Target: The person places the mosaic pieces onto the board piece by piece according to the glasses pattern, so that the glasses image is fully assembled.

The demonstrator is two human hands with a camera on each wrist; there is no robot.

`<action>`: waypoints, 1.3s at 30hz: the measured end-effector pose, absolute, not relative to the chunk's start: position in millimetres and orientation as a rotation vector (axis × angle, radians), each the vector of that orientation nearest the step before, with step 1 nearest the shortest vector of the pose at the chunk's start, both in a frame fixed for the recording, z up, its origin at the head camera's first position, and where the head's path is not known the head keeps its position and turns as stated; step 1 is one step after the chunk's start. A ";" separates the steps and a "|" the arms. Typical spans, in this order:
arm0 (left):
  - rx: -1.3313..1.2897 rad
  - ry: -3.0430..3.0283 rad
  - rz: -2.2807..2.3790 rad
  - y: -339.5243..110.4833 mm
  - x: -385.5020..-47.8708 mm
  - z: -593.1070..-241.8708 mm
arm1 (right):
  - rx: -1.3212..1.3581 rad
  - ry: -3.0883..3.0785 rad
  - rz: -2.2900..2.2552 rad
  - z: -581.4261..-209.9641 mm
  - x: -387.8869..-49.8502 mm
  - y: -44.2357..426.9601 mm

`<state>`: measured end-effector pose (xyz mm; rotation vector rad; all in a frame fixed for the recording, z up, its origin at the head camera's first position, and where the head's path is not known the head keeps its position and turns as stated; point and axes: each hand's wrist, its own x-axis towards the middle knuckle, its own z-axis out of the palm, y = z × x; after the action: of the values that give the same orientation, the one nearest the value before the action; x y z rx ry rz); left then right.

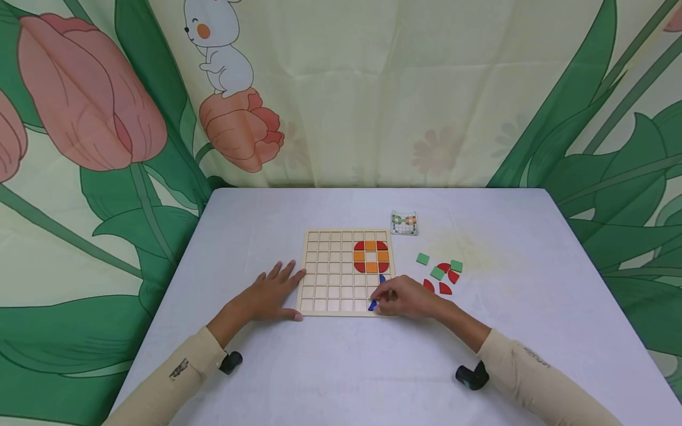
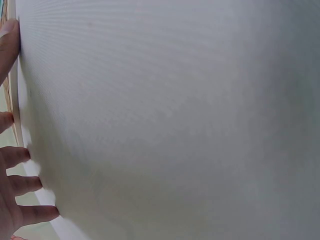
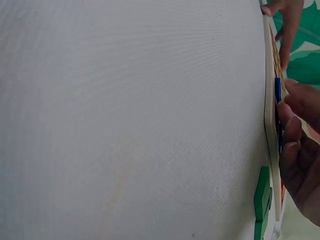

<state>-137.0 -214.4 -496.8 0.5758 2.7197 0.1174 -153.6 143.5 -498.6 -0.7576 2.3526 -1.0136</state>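
Observation:
A square wooden grid board [image 1: 325, 313] lies on the table, its cells outlined by thin strips. On its right side, red rounded corner pieces [image 1: 359, 267] and orange square pieces [image 1: 370, 245] form a ring around a bare cell. My left hand [image 1: 272, 296] is spread at the board's left edge, fingers straight, thumb by the near corner. The right hand [image 1: 407, 296], over the lower right of the board, pinches a blue piece [image 1: 372, 306] at a near-row cell; fingertips partly cover it. Another blue piece [image 1: 382, 278] sits below the ring, partly hidden by that hand.
Right of the board lie loose green squares [image 1: 422, 258] and several red quarter-round pieces [image 1: 445, 289]. A small pattern card [image 1: 404, 223] lies past the board's far right corner. The white-covered table [image 1: 341, 367] meets a printed curtain [image 1: 341, 118] at the back.

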 end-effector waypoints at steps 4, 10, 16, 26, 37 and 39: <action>0.578 2.720 0.124 -214.7 -137.4 -496.0 | -0.800 2.413 -0.957 -498.8 -153.0 139.7; 0.589 2.718 0.119 -216.2 -136.6 -495.9 | -0.788 2.479 -0.894 -496.3 -150.9 135.3; 0.597 2.727 0.111 -215.7 -135.9 -495.2 | -0.780 2.472 -0.900 -494.6 -149.2 136.4; 0.597 2.734 0.121 -214.9 -134.5 -492.2 | -0.774 2.412 -1.002 -490.9 -156.0 152.7; 0.601 2.731 0.125 -215.0 -133.8 -491.0 | -0.569 2.484 -1.083 -488.4 -177.1 193.0; 0.604 2.732 0.127 -215.2 -133.6 -491.1 | -0.532 2.485 -1.093 -487.5 -180.3 200.3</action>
<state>-133.6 -215.2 -491.1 0.6040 2.7315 0.1273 -180.3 200.3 -487.5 -0.5319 2.4855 -1.0928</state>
